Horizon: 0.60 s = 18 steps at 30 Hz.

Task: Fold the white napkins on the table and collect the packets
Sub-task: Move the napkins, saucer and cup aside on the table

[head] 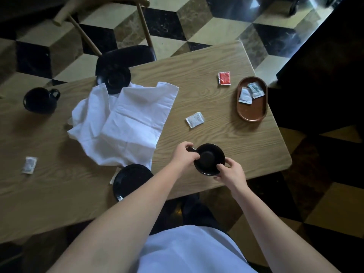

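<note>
I am holding a black cup (209, 159) with my left hand (184, 155) and right hand (230, 170), fingers curled on it. At two o'clock, a brown tray (251, 113) is holding two white packets (250, 92).

Likely café; condiment packets (245, 94); saucers (131, 181); patterned floor (206, 24)

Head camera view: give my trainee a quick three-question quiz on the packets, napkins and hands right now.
1. True or false: the oval brown wooden tray holds two packets.
2. How many packets lie loose on the light wooden table? A) one B) three C) five
3. What do the left hand and right hand hold together?

Key: 1 true. 2 B: the red sauce packet, the white packet mid-table, the white packet at the left. 3 the black cup; the white cloth napkins lie unfolded.
</note>
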Each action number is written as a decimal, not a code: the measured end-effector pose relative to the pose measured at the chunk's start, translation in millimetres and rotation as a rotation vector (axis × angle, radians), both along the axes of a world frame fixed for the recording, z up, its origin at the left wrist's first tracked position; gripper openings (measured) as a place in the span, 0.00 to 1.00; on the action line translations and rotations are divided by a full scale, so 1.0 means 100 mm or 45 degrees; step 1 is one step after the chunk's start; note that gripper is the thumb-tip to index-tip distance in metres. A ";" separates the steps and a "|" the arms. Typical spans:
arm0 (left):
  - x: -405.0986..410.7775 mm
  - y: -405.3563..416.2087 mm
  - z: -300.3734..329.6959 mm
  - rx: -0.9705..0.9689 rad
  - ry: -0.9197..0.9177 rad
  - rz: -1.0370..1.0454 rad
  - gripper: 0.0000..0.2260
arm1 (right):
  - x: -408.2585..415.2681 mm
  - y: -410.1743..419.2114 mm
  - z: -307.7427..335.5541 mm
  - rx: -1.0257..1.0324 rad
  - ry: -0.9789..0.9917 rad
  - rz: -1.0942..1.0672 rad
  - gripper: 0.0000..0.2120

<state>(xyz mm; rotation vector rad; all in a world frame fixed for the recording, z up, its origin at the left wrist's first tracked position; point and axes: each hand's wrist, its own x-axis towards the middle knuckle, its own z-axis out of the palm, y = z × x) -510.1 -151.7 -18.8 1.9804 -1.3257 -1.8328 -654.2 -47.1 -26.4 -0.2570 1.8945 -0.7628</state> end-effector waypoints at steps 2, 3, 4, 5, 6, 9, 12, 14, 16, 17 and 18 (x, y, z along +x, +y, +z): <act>0.26 0.06 0.07 -0.063 0.000 -0.016 0.27 | 0.08 -0.01 0.09 -0.031 0.003 0.099 0.18; 0.43 0.10 0.13 -0.104 -0.020 -0.027 0.27 | 0.14 -0.03 0.14 -0.047 0.011 0.174 0.19; 0.61 0.17 0.18 -0.140 -0.058 -0.032 0.27 | 0.20 -0.04 0.19 -0.054 0.027 0.268 0.19; 0.79 0.25 0.22 -0.157 -0.098 -0.015 0.29 | 0.29 -0.05 0.23 -0.052 0.038 0.373 0.19; 0.96 0.35 0.25 -0.158 -0.121 0.023 0.30 | 0.37 -0.06 0.27 -0.045 0.033 0.468 0.18; 1.40 0.69 0.24 -0.124 -0.136 0.149 0.29 | 0.67 -0.07 0.35 -0.014 -0.054 0.671 0.17; 1.72 1.00 0.20 0.021 -0.010 0.410 0.17 | 1.00 -0.03 0.38 0.017 -0.108 0.837 0.15; 1.92 1.12 0.17 0.051 0.001 0.529 0.13 | 1.23 -0.02 0.37 0.025 -0.111 0.918 0.16; 2.09 1.18 0.15 0.054 -0.033 0.576 0.13 | 1.43 -0.03 0.35 0.037 -0.113 0.976 0.16; 2.16 1.20 0.14 0.050 -0.037 0.604 0.13 | 1.50 -0.04 0.34 0.042 -0.112 0.996 0.16; 2.23 1.22 0.14 0.049 -0.028 0.643 0.13 | 1.57 -0.05 0.33 0.047 -0.106 1.019 0.16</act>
